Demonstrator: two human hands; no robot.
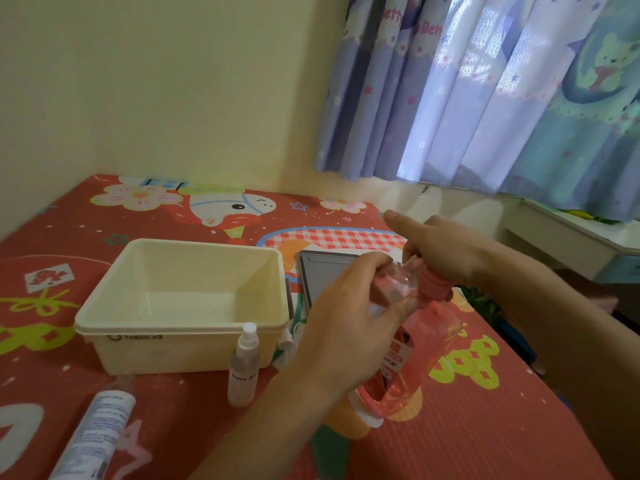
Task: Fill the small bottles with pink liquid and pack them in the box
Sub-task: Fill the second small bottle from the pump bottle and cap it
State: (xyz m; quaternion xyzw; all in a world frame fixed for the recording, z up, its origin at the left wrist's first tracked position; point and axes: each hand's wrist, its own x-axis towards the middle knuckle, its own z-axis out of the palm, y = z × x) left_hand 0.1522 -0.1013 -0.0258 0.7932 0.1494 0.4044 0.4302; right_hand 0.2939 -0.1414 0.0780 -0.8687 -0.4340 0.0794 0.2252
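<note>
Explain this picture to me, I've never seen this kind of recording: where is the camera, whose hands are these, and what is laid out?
There is no machine. A person wears one camera on the head, looking down at their own hands. The left hand grips a small bottle; the right hand holds the big pink bottle near its cap, tilted against the small one. On the mat sit an empty box, a spray bottle, a lying white bottle and a grey lid.
</note>
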